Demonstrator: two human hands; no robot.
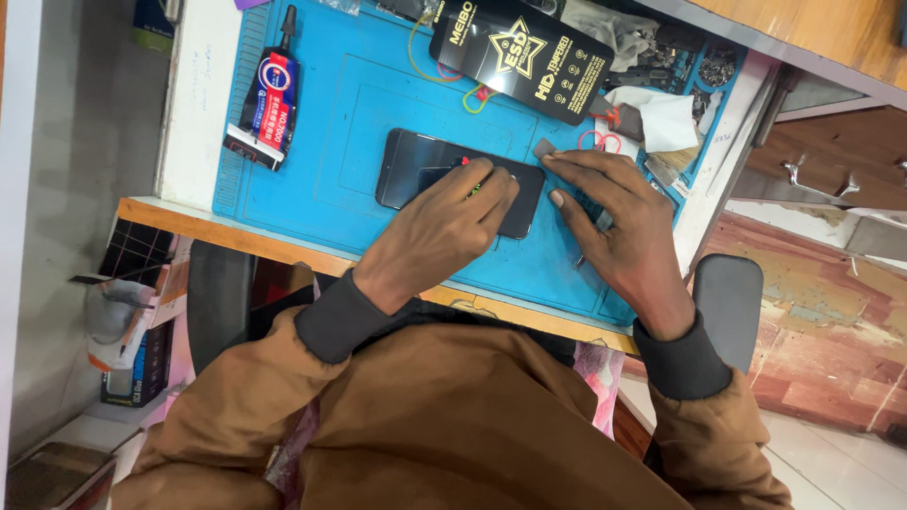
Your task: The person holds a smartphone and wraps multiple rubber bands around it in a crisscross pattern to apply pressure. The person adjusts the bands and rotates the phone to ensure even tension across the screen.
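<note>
Phone (416, 170) lies on blue mat (312, 113), both hands pressing it.

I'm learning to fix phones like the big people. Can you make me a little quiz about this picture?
1. True or false: the left hand rests on the dark phone.
2. What colour is the work mat?
3. Where does the glue tube lie: A) left of the phone, B) on the phone?

Key: 1 true; 2 blue; 3 A. The right hand presses at the phone's end.
</note>
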